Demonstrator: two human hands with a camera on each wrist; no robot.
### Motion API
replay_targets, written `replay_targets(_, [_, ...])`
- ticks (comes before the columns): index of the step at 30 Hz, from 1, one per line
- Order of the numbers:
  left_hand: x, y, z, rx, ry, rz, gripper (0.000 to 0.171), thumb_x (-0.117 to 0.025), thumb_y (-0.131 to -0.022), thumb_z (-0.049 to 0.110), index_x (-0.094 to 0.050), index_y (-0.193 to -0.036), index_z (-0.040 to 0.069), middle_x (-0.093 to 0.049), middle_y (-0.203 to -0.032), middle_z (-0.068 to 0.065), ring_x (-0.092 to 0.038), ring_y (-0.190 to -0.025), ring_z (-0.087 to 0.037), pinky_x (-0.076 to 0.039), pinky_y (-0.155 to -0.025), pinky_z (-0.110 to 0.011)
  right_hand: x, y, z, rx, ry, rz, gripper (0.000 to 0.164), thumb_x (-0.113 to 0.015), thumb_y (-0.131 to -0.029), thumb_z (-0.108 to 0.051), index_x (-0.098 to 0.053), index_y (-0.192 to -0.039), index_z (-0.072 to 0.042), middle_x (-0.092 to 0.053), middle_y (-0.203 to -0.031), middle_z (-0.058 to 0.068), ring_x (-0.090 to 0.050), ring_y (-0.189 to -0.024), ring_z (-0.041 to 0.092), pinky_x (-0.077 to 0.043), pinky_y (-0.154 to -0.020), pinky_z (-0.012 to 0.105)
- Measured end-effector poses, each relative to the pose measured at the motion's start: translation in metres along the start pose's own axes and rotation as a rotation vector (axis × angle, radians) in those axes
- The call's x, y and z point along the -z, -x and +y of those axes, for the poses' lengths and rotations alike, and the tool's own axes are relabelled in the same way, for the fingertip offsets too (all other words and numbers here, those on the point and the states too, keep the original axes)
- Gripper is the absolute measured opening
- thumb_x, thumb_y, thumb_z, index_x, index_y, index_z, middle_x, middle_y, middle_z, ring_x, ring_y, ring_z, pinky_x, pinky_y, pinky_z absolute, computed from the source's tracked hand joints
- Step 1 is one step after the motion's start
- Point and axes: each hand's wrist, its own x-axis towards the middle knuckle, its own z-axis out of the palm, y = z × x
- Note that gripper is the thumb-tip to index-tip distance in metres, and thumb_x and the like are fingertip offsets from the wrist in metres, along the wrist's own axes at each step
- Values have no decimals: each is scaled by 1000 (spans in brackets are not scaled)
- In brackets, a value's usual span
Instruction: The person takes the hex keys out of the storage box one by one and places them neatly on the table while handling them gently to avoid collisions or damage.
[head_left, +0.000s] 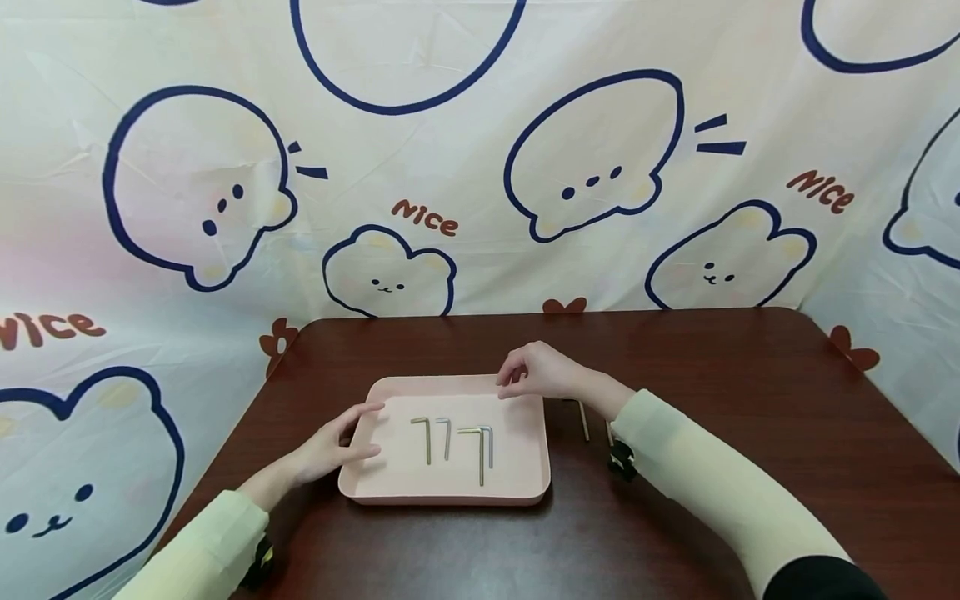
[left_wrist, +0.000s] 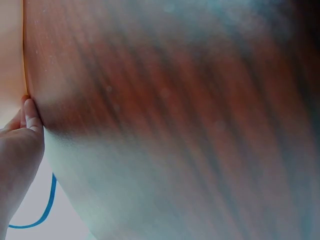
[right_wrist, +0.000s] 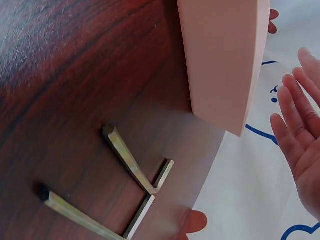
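A shallow pink tray (head_left: 517, 454) lies on the table, and several L-shaped hex keys (head_left: 428, 442) rest in it side by side. My left hand (head_left: 326, 448) grips the tray's left side, thumb over the rim; the left wrist view catches its fingertips (left_wrist: 31, 112) at the tray's edge. Above the far right corner of the tray is my right hand (head_left: 547, 372), its fingers loosely bent and holding nothing. In the right wrist view those fingers (right_wrist: 290, 120) are spread beside the tray wall. Two more hex keys (right_wrist: 131, 162) lie on the table under the right wrist, partly hidden in the head view.
The dark brown wooden table (head_left: 420, 550) reaches back to a cloth backdrop (head_left: 480, 175) printed with cartoon bears. A black wrist device (head_left: 622, 460) sits at the right cuff, close over the table.
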Motion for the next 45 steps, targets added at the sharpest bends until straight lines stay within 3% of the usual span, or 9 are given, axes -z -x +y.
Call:
replay_targets(5, [0,1,0,-1,-3,-2,66,-73,-88,20,-40,-144,6,-39,-146,-21,-37,-131,-40,-31,-101,-57,-7,-2,-2,-12,-7,-14,13,-81,-81,-19,-77,-91,-12,-66,-82,-8,-58,-76,11,-51,-68,25])
replay_targets(12, [0,1,-2,-10,-4,-2,66,-73,-88,19,-40,-144,5,-40,-146,-21,-38,-130,-39,-32,-101,-56,-14,-6,-2,55,-11,-28,14,-81,-80,-14,-77,-90,-6,-66,-80,-8,-59,-74,6,-50,-68,23])
replay_targets(23, [-1,-1,-3,-6,-6,3,67,-74,-88,20,-41,-144,5,-39,-146,-21,-33,-133,-40,-27,-103,-59,-24,-11,-1,68,8,-50,14,-81,-81,-16,-77,-90,-7,-66,-80,-8,-58,-73,6,-49,-68,23])
replay_targets(36, [1,-3,0,-6,-14,8,66,-74,-87,20,-42,-143,6,-41,-144,-21,-36,-130,-39,-28,-102,-57,-41,-15,2,43,60,-94,9,-81,-81,-19,-77,-88,-14,-66,-76,-13,-57,-72,4,-47,-68,22])
replay_targets(45, [0,0,-1,-5,-22,10,66,-74,-88,21,-41,-144,7,-41,-144,-21,-37,-131,-38,-29,-102,-57,-56,-13,9,53,192,-86,8,-83,-78,-28,-77,-81,-25,-62,-69,-22,-54,-69,-5,-41,-69,22])
